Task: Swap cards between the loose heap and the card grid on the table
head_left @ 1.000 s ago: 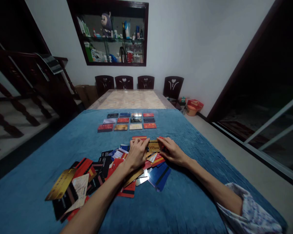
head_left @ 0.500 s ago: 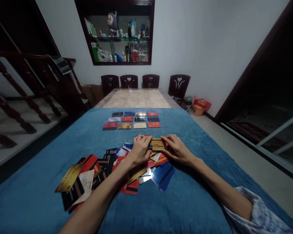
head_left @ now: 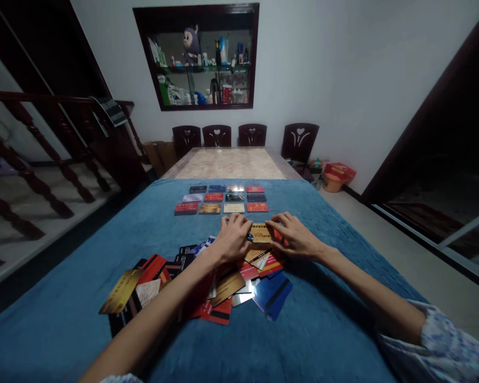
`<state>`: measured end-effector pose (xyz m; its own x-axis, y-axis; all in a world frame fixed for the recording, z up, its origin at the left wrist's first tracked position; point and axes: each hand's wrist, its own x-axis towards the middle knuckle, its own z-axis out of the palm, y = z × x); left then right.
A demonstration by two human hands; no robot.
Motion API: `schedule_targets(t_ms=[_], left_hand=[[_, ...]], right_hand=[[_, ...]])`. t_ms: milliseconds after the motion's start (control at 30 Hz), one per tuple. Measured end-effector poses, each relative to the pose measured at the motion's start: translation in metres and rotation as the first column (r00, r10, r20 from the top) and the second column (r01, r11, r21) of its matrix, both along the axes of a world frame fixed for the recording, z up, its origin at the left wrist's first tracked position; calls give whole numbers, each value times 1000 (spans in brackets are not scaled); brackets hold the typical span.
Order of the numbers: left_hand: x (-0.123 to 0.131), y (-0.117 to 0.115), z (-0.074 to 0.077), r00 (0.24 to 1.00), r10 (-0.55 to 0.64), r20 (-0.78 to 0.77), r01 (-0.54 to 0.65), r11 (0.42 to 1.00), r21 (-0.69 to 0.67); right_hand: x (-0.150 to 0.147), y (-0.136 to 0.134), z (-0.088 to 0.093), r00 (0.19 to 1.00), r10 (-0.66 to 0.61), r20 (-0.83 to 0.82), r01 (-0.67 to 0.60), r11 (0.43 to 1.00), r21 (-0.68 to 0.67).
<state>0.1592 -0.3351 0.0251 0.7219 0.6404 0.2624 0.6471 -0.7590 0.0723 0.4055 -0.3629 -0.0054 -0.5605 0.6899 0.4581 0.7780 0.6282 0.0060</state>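
A gold VIP card [head_left: 261,233] lies at the far end of a loose heap of cards [head_left: 207,276] on the blue cloth [head_left: 311,330]. My left hand [head_left: 232,239] rests on the heap with its curled fingertips pressed on the gold card's left edge. From the other side my right hand [head_left: 294,235] pinches the card's right edge, fingers bent. Red and orange cards sit under and around the gold one. Beyond my hands a neat grid of cards [head_left: 223,199] is laid out in three rows.
The blue cloth covers the near part of a long table; bare marble top [head_left: 228,163] shows farther off. Several dark chairs [head_left: 247,135] line the far end. A wall shelf [head_left: 201,58] holds bottles. A wooden stair rail [head_left: 43,133] stands left, an orange basin [head_left: 335,178] on the floor right.
Both hands with the gold card slid a little away from me, toward the card grid. The camera has shifted, so the whole scene sits further right in view.
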Motion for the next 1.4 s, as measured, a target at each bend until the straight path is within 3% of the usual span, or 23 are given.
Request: schedule_targets(t_ms=[300,567,1000,1400], left_hand=[[-4,30,11,998,7,-63,-7,1000,8],[-9,62,20,998,27,-58,-26,1000,14],[-9,120,15,989,84,-124,-76,995,64],[-5,168,18,963,176,-204,-173,984,36]], right_hand=[[-5,37,17,996,10,89,-9,1000,-15],[-11,76,25,997,61,38,-58,996,-75],[-17,139,29,993,32,111,-25,998,-62],[-25,192,36,984,-12,178,45,983,-180]])
